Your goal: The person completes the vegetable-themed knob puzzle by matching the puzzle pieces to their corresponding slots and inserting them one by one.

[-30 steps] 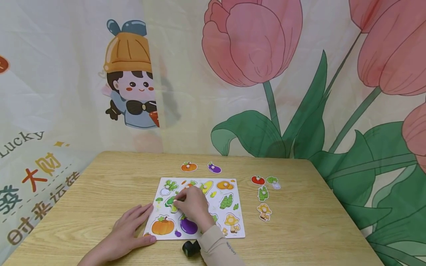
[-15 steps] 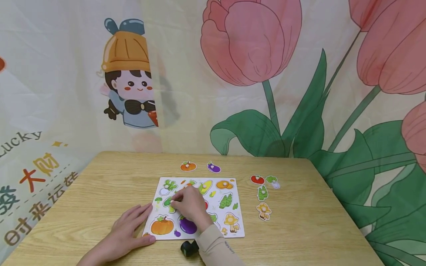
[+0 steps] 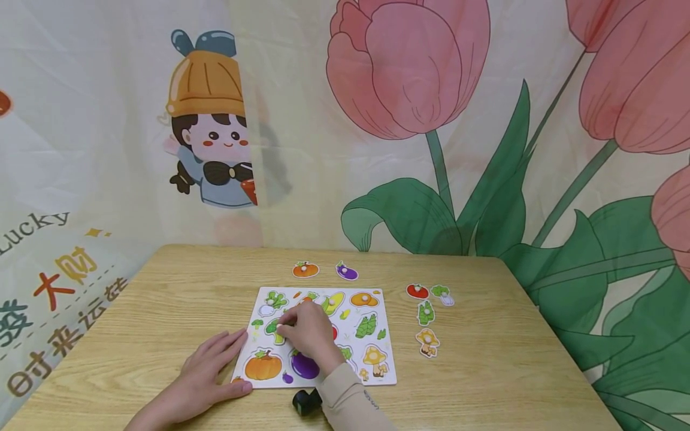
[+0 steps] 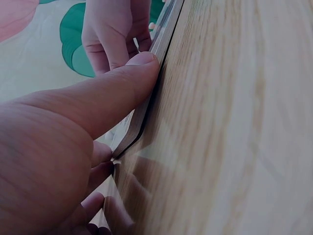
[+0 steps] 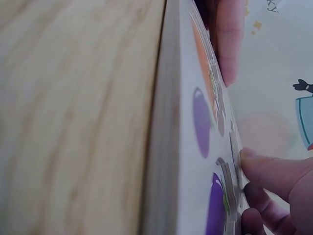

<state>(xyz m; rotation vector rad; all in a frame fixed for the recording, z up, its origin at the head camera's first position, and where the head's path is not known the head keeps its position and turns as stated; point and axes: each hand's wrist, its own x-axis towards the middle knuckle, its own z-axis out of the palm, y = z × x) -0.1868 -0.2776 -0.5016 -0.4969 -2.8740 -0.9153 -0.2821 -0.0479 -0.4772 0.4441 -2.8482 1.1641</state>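
A white vegetable puzzle board (image 3: 384, 311) lies flat on the wooden table. Over its left half, my right hand (image 3: 312, 332) pinches a broccoli puzzle piece (image 3: 272, 327) between thumb and index finger, right at the broccoli-shaped slot. The hand covers the middle of the board. My left hand (image 3: 207, 366) rests along the board's left side, fingers stretched out, with the thumb (image 4: 139, 73) on the front edge near the corner. Radish (image 3: 269, 304) and corn (image 3: 334, 302) pieces sit in the board's top row. Bare printed pictures of a pumpkin (image 3: 263, 365) and an eggplant (image 3: 304, 365) show nearer me.
Behind the board lie loose pumpkin (image 3: 305, 270) and eggplant (image 3: 347, 271) pieces. To its right are tomato (image 3: 417, 291), cabbage-like (image 3: 443, 294), green asparagus-like (image 3: 426, 312) and mushroom (image 3: 427, 342) pieces. A black object (image 3: 306, 403) sits by the right sleeve. A printed curtain hangs behind the table.
My right hand has shifted slightly left with the broccoli piece, then stayed nearly still over the last half second. My left hand has kept its place.
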